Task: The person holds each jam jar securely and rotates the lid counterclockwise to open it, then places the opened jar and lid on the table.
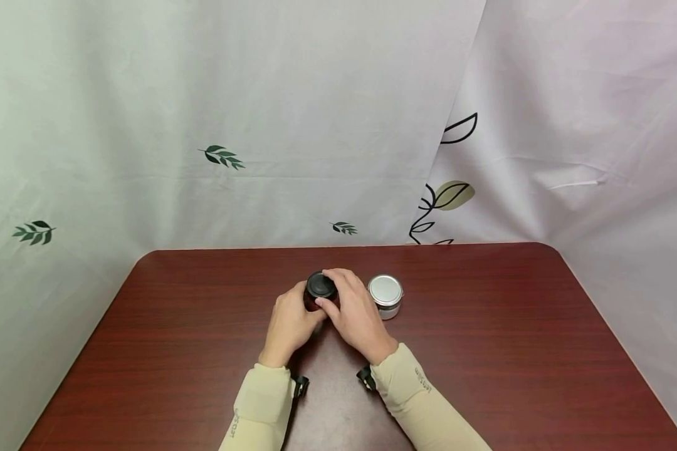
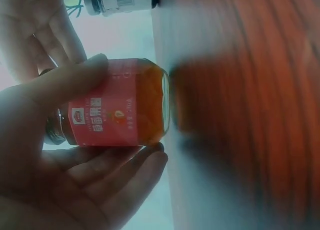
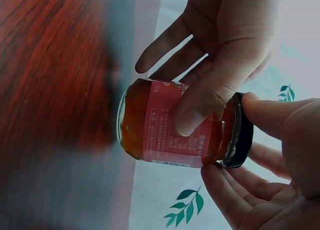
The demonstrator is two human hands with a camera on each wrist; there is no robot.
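Observation:
A glass jam jar with a pink-red label, orange-red contents and a black lid is between both hands, near the table's far side. My left hand grips the jar's body, thumb on one side and fingers on the other. At the lid, my right hand holds the rim between thumb and fingers, as the right wrist view shows. The jar's base is at or just above the tabletop; whether it touches I cannot tell. Beside my right hand stands another jar with a silver-white lid.
The dark red-brown wooden table has rounded far corners. A white curtain with printed leaves hangs behind and around it. The second jar is close to the right of my right hand.

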